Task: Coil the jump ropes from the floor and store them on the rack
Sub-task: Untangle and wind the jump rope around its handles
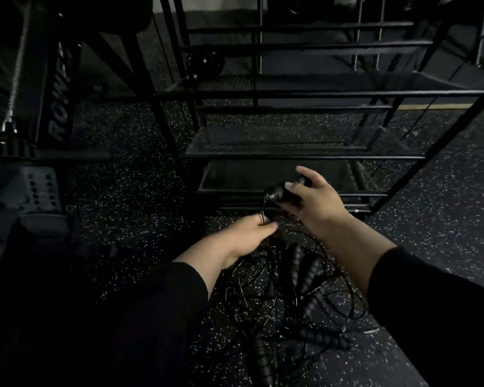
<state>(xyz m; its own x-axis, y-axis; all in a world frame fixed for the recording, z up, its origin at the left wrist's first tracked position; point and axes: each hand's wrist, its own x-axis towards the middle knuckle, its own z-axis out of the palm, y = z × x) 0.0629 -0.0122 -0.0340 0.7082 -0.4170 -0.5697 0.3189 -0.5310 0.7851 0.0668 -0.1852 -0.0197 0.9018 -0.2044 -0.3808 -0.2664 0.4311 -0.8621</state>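
Jump ropes [294, 291]: a tangled heap of thin black cords and ribbed black handles on the speckled rubber floor [140, 191], directly beneath and between the two forearms, just in front of the lowest shelf of the rack [305, 156]. One rope is partly lifted from the heap. Right hand [312, 198]: fingers and thumb wrapped round a pair of black handles [284, 191], held together above the pile, level with the front edge of the rack's bottom shelf; index finger extended, not gripping. Left hand [249, 233]: lower and to the left, fingertips pinching the thin cord [264, 210] that runs up to the held handles. The two hands are near one another but apart. Both arms in dark sleeves. Rack: black metal frame, several mesh shelves, lower shelves bare as far as the dim light shows. Writing: pale letters "ROW" legible on a dark upright machine [58, 88] at the left; the remaining letters too dim to read.
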